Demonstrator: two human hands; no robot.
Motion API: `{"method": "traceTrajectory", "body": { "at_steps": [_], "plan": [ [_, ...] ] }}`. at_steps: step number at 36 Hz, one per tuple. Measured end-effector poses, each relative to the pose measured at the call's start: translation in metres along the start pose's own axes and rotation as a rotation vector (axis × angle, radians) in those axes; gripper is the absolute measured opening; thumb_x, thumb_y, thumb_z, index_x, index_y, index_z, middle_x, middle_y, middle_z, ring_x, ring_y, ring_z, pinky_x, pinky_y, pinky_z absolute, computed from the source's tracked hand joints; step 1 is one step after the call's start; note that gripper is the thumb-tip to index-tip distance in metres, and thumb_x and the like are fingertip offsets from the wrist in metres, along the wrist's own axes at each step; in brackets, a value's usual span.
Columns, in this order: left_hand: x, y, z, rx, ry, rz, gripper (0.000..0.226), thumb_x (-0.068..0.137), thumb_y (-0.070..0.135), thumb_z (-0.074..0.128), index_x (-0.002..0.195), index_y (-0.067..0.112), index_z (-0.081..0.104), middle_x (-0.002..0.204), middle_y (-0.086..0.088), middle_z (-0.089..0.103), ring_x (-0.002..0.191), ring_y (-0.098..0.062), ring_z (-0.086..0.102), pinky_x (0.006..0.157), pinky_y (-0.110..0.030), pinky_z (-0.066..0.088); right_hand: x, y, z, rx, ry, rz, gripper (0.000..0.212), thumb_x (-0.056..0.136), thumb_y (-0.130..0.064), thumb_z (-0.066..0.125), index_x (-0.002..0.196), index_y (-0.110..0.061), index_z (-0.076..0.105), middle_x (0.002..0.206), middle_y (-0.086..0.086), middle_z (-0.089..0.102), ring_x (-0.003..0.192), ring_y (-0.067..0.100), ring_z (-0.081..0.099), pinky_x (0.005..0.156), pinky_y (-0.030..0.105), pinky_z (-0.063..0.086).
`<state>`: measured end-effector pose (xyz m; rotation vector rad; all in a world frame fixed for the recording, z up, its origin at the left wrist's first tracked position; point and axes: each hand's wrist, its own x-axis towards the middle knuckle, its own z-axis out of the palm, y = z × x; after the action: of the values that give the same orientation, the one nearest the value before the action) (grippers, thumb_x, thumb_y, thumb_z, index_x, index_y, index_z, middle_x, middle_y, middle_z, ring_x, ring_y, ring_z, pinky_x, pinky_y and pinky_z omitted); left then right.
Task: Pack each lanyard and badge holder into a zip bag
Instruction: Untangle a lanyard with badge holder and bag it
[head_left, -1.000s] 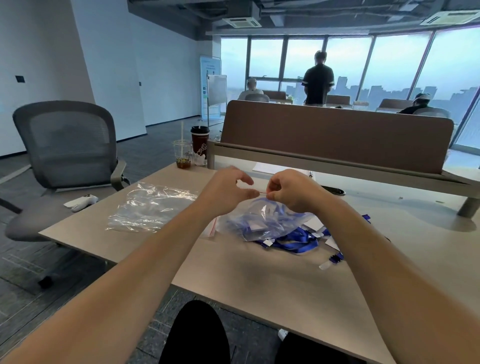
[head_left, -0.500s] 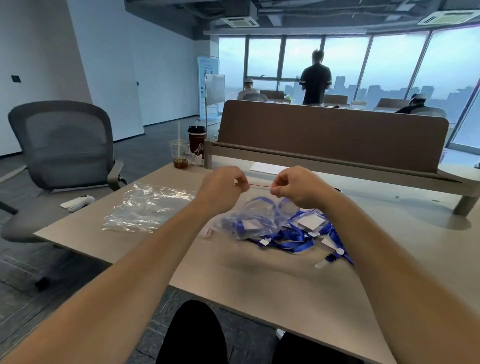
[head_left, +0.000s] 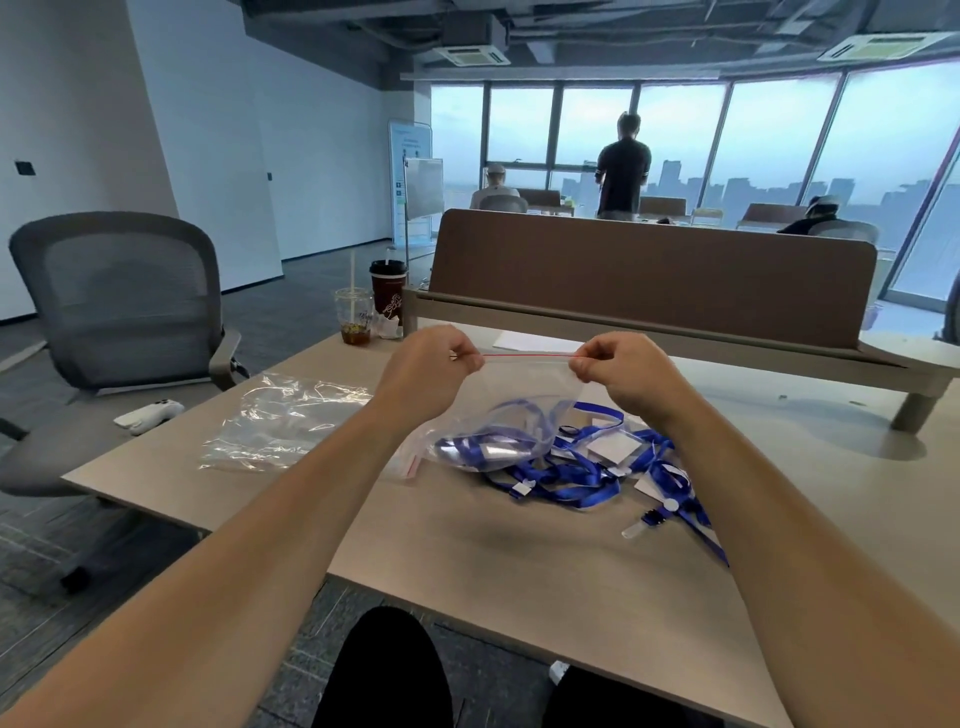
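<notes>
The zip bag (head_left: 519, 410) hangs over the middle of the worktop (head_left: 519, 551), its red seal line taut, with a blue lanyard and badge holder (head_left: 488, 448) sagging in its belly. The left hand (head_left: 431, 366) and right hand (head_left: 621, 371) each have a narrow pinching grip on one end of the seal. I'd press along the strip end to end, squeezing out air and keeping ribbon clear. Whether it is already sealed I cannot tell. The right forearm covers part of the loose lanyards (head_left: 597, 475).

head camera, forward and down, close over desk (head_left: 467, 561)
</notes>
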<state>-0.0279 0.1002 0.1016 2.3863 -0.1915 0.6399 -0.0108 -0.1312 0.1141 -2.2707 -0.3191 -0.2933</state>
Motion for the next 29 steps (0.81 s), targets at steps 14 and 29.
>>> {"method": "traceTrajectory", "body": {
  "at_steps": [14,29],
  "plan": [
    [-0.008,-0.022,-0.029,-0.292,0.038,-0.196,0.010,0.096,0.018,0.060,0.091,0.014,0.067,0.085,-0.002,0.073,0.062,-0.014,0.059,0.062,-0.029,0.047,-0.001,-0.010,0.007,0.286,0.079,0.059,0.008,0.105,-0.019,0.045,0.104,-0.013,0.050,0.086,0.005,0.077,0.064,0.024,0.073,0.057,0.031,0.057],
    [0.034,0.099,-0.026,-0.755,0.127,-0.011,0.014,0.099,0.013,0.057,0.088,0.008,0.064,0.076,-0.011,0.074,0.064,-0.024,0.072,0.057,-0.029,0.058,-0.017,-0.031,-0.095,0.408,0.624,-0.109,0.005,0.103,-0.017,0.052,0.099,-0.018,0.054,0.075,0.004,0.074,0.055,0.019,0.070,0.045,0.024,0.051]
  ]
}}
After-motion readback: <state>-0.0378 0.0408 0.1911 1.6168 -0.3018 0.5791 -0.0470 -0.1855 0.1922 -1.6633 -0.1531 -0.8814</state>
